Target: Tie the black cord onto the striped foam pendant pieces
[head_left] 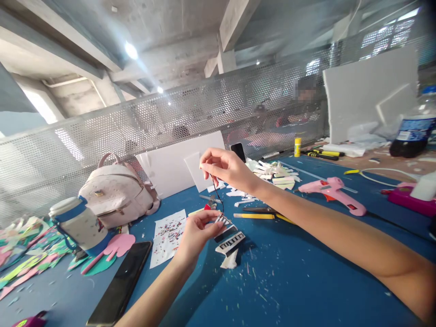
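My left hand (199, 231) pinches a small white foam piece with black stripes (223, 220) just above the blue table. My right hand (223, 165) is raised above it, fingers pinched on a thin dark thread (218, 193) that runs down to the piece in the left hand. Another striped white piece, like a tiny keyboard (231, 243), lies on the table right below, with a white scrap under it.
A pink glue gun (335, 190) and scissors with yellow handles (262, 213) lie to the right. A black phone (121, 284), a mug (80, 225) and a pale backpack (117, 193) sit left. White foam boards (177, 165), foam scraps and a mesh fence stand behind.
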{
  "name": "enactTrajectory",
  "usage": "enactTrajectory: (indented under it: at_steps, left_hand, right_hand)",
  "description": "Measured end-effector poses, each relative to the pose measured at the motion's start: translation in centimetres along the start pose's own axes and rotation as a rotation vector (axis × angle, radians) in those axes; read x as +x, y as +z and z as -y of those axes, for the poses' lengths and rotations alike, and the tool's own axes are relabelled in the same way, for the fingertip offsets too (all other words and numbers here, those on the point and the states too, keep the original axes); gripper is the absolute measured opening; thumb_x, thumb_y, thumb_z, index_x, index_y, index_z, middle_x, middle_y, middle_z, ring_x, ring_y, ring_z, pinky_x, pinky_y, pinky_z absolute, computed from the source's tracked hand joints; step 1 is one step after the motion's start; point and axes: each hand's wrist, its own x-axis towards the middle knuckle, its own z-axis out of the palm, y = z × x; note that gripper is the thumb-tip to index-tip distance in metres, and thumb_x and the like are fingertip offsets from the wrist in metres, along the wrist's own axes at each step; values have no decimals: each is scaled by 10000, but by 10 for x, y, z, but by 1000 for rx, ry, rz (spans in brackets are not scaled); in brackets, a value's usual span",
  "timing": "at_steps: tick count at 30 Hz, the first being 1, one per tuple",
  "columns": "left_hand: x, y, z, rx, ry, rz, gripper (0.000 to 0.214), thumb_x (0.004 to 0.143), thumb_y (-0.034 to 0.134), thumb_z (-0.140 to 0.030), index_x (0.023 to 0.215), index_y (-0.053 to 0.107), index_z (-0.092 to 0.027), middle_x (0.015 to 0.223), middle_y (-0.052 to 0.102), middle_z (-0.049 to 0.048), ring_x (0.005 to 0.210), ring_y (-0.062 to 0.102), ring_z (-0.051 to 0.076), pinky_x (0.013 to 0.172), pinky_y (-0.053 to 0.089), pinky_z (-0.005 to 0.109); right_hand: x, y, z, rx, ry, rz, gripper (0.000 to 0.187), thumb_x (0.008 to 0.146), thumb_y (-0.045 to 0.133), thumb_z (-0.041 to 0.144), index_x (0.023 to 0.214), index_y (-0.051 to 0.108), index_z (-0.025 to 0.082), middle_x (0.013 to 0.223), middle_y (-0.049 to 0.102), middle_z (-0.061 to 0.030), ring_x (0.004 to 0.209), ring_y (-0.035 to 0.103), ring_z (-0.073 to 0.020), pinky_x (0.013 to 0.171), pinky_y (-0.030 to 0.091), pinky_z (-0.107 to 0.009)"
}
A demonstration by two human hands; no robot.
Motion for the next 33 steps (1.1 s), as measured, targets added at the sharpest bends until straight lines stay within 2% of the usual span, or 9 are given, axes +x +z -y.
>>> enactTrajectory:
  at_steps: [5,10,16,24,28,33]
  left_hand:
    - [0,1,1,-16,-28,-20,310,643,909,-342,859,777,-163,770,758,33,695,694,133,752,562,266]
    - [-4,3,-1,-36,-65,-19,336,667,894,-372,887,780,-145,832,777,72,734,698,142,743,540,245]
    - [-7,7,-5,-88,-73,4,322,661,900,-366,849,767,-141,824,752,61,710,651,113,677,495,194]
    - [-6,7,-1,-100,-56,-5,289,668,898,-332,863,792,-148,876,745,67,769,645,117,703,500,177]
    - [-5,7,2,-97,-62,-11,264,668,898,-297,859,803,-142,893,734,66,772,646,118,728,525,191]
    - [-4,7,4,-93,-64,-35,267,636,913,-289,821,794,-137,993,737,81,789,668,144,794,571,277]
  right_hand:
    - [-1,2,0,2,-2,16,129,953,583,303,894,553,192,734,600,28,520,537,-67,520,465,-221]
    - [-2,4,-1,9,-5,23,129,953,586,301,895,551,191,734,595,30,508,536,-67,512,460,-223]
    - [-3,6,0,1,7,33,156,957,589,328,891,548,193,734,599,32,519,538,-62,523,464,-213]
    - [-5,13,-3,21,7,83,101,962,567,257,904,543,178,737,604,29,509,532,-47,512,455,-193]
    - [-6,15,-5,15,15,91,99,956,573,255,900,542,179,726,596,33,500,523,-46,500,450,-191]
    - [-5,15,-5,7,31,92,101,956,569,266,907,538,184,735,601,33,506,519,-48,504,450,-194]
